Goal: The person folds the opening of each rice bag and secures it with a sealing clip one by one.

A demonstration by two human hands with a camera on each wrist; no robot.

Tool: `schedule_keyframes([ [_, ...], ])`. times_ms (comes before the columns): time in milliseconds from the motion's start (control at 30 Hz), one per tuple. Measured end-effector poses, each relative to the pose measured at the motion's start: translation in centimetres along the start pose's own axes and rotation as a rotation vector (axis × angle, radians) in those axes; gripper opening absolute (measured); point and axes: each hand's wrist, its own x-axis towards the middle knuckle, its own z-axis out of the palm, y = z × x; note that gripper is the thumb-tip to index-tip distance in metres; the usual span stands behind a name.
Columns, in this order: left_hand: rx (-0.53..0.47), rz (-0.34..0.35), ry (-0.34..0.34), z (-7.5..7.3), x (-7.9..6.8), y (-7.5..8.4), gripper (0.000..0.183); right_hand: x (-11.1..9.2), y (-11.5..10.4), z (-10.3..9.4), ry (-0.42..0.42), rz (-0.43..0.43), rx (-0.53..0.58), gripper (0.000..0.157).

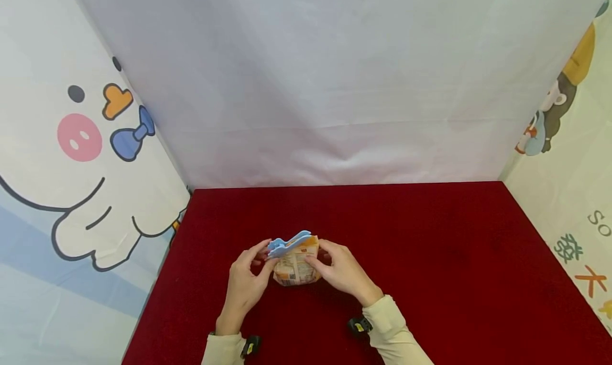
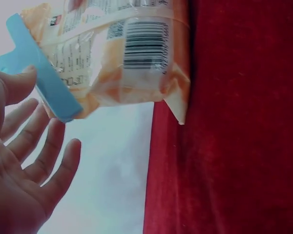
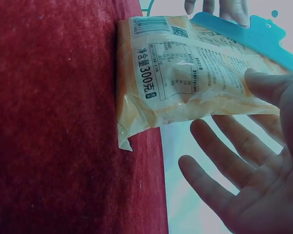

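A plastic food bag (image 1: 295, 269) with orange and pale panels stands upright at the near middle of the table, its lower edge at the red cloth. Across its top sits a light blue bag clip (image 1: 289, 244), slanting up to the right. My left hand (image 1: 246, 284) pinches the clip at its left end; in the left wrist view the thumb lies on the clip (image 2: 45, 70) and the other fingers spread behind it. With the thumb on the printed face and fingers behind, my right hand (image 1: 346, 273) grips the bag's upper right side. Printed text and a barcode (image 3: 151, 25) show on the bag.
Dark red cloth (image 1: 430, 259) covers the table. A white curtain (image 1: 334, 88) hangs behind it, and printed panels with cartoon figures stand at the left (image 1: 95, 195) and right (image 1: 564, 195). A dark wrist device (image 1: 359, 325) is on each sleeve.
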Motion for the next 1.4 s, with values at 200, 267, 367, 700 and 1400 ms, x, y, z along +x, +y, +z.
schedule_keyframes([
  [200,0.041,-0.069,-0.078,0.2,-0.3,-0.4,0.040,-0.3,-0.1,-0.4,-0.004,0.040,-0.007,0.031],
  [267,0.047,-0.094,-0.106,0.2,-0.4,-0.5,0.037,-0.4,-0.1,-0.5,-0.004,0.047,-0.001,0.031],
  [367,0.045,-0.142,-0.137,0.2,-0.4,-0.6,0.036,-0.5,-0.1,-0.6,-0.003,0.062,0.017,0.031],
  [700,0.058,-0.210,-0.159,0.1,-0.6,-0.7,0.044,-0.7,0.0,-0.9,-0.004,0.093,0.034,0.032],
  [1400,0.120,-0.285,-0.281,0.1,-1.7,-0.9,0.046,-2.5,1.8,-1.3,-0.055,0.163,-0.048,0.034],
])
